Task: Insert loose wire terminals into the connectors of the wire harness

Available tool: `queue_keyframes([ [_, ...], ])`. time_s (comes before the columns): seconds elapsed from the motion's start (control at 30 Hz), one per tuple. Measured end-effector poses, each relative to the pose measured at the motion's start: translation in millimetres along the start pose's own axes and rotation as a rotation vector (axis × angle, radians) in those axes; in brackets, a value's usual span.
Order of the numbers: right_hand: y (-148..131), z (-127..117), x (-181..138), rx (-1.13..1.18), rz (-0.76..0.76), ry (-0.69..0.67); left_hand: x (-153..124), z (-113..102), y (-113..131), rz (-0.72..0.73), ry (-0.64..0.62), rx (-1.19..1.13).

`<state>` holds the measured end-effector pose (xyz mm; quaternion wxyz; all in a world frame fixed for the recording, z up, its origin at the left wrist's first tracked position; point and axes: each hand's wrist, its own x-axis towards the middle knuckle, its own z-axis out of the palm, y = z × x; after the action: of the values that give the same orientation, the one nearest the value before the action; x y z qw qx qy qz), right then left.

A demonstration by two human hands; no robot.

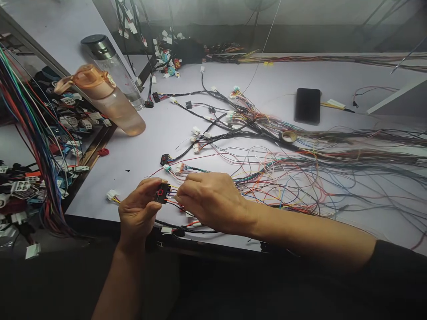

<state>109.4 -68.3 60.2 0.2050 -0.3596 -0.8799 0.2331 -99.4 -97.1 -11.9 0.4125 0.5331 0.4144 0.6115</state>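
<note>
My left hand (138,213) is closed around a small black connector (162,194) with a red mark on its face, held just above the near edge of the white table (140,151). My right hand (210,200) sits right beside it, fingers pinched at the connector's wire side, where thin coloured wires (173,190) enter it. What the right fingertips pinch is too small to name. Several white connectors (111,194) on short leads lie around both hands. A large loose wire harness (283,178) spreads from my hands to the right.
An orange-capped bottle (106,100) and a clear dark-capped bottle (113,66) stand at the left. Behind them is a tray of connectors (70,120), with hanging coloured wires (30,129). A black phone (307,106) and a tape roll (288,136) lie farther back.
</note>
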Motion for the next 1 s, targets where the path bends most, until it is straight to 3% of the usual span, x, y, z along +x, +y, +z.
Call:
queue_keyframes([
  [0.73, 8.0, 20.3, -5.6, 0.02, 0.068, 0.072, -4.0, 11.6, -16.9, -0.075, 0.037, -0.099],
  [1.0, 6.1, 25.0, -3.8, -0.038, -0.014, 0.049, -4.3, 10.6, -16.1, -0.071, 0.025, -0.086],
])
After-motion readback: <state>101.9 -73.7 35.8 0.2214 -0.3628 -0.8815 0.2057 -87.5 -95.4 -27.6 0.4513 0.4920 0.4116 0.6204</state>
